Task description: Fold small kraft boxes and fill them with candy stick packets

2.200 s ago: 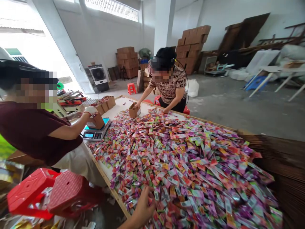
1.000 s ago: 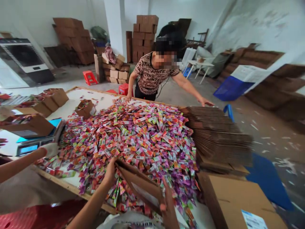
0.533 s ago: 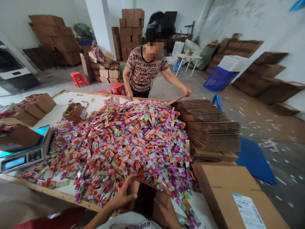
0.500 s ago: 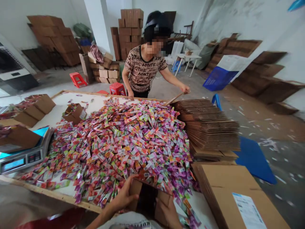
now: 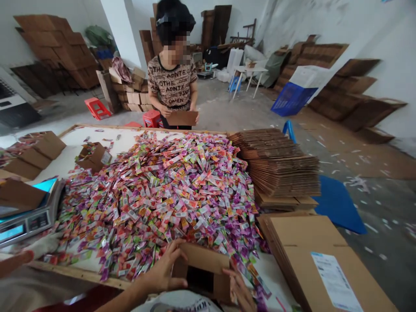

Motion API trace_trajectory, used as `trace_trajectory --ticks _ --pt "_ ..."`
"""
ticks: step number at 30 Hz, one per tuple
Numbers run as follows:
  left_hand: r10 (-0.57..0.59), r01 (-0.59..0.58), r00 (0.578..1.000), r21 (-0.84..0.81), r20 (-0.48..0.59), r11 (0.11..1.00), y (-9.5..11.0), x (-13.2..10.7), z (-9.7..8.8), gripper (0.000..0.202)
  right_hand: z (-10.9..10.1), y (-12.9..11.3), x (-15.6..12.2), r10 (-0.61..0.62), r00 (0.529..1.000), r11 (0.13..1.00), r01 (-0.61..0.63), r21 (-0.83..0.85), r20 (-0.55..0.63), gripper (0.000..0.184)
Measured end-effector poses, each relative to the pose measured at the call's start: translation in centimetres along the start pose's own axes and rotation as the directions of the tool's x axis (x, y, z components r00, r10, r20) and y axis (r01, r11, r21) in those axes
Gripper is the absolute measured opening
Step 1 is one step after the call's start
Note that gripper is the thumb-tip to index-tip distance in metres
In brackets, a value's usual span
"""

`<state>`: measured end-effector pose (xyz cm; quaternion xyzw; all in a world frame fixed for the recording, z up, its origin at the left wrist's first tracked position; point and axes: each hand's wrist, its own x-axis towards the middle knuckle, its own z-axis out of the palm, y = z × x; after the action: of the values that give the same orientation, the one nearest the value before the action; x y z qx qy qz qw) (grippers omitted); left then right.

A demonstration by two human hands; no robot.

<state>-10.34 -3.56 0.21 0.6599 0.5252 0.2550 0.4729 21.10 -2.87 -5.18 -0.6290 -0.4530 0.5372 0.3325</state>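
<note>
the shirt [image 5: 172,82] of the person across the table carries printed letters, "othe", "adnte" and "omen" among them. a white label [image 5: 334,279] with a blue edge lies on the flat carton [image 5: 308,234] at the right; its print is too small to read, as are the barcodes on the packets [image 5: 169,186].

the small brown box [image 5: 208,258] is at the near edge of the heap, its dark opening showing. the left hand [image 5: 165,268] has its thumb and fingers spread around one end, gripping it; the right hand [image 5: 240,286] has bent fingers closed on the other end.

the table [image 5: 69,138] has a white top and wooden rim. a scale [image 5: 39,221] bearing a filled box stands at its left, folded cardboard [image 5: 279,164] at its right. beyond are a grey floor [image 5: 224,106], red stools [image 5: 97,108], stacked cartons [image 5: 55,47] and white walls [image 5: 390,47].
</note>
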Motion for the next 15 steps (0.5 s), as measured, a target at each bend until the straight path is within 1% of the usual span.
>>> trace_trajectory --ticks 1,2,3,5,6,7,8,10,12,14,15 --pt "-0.054 0.054 0.997 0.000 -0.052 0.999 -0.2 0.6 0.6 0.037 0.5 -0.1 0.2 0.029 1.000 0.999 -0.029 0.043 0.001 0.050" --pt "-0.107 0.105 0.988 -0.019 -0.110 0.994 -0.6 1.0 1.3 0.029 0.9 -0.1 0.4 0.044 0.999 0.996 -0.044 0.081 -0.004 0.056" --pt "-0.155 0.149 0.975 -0.049 -0.159 0.988 -1.1 1.4 1.9 0.031 1.4 0.0 0.7 0.050 0.999 0.993 -0.048 0.111 -0.012 0.063" --pt "-0.231 0.211 0.950 -0.114 -0.208 0.971 -2.2 1.8 3.1 0.052 2.2 0.5 1.1 0.048 0.999 0.989 -0.046 0.141 -0.011 0.077" --pt "-0.259 0.234 0.943 -0.136 -0.211 0.963 -2.6 1.9 3.5 0.062 2.5 0.8 1.4 0.052 0.999 0.987 -0.053 0.150 0.011 0.081" --pt "-0.277 0.251 0.938 -0.142 -0.208 0.957 -3.0 2.0 3.7 0.066 2.7 1.1 1.7 0.053 0.998 0.986 -0.059 0.156 0.039 0.082" --pt "-0.283 0.262 0.938 -0.127 -0.198 0.957 -3.3 2.1 3.9 0.064 2.9 1.4 2.0 0.049 0.997 0.987 -0.058 0.150 0.062 0.082" --pt "-0.274 0.274 0.936 -0.033 -0.220 0.961 -3.5 2.3 4.3 0.052 3.3 1.7 2.7 0.024 0.998 0.998 -0.027 0.062 0.052 0.079" --pt "-0.253 0.305 0.916 0.130 -0.312 0.944 -3.6 2.7 4.7 0.041 3.8 1.7 3.3 -0.008 1.000 0.995 0.006 -0.099 -0.024 0.071" --pt "-0.161 0.312 0.897 0.332 -0.412 0.890 -3.7 2.9 5.3 0.038 4.1 1.5 3.9 -0.035 0.997 0.974 0.019 -0.224 -0.067 0.066" --pt "-0.079 0.291 0.895 0.440 -0.439 0.850 -3.7 3.0 5.6 0.040 4.2 1.3 4.2 -0.041 0.998 0.965 0.025 -0.259 -0.058 0.065"
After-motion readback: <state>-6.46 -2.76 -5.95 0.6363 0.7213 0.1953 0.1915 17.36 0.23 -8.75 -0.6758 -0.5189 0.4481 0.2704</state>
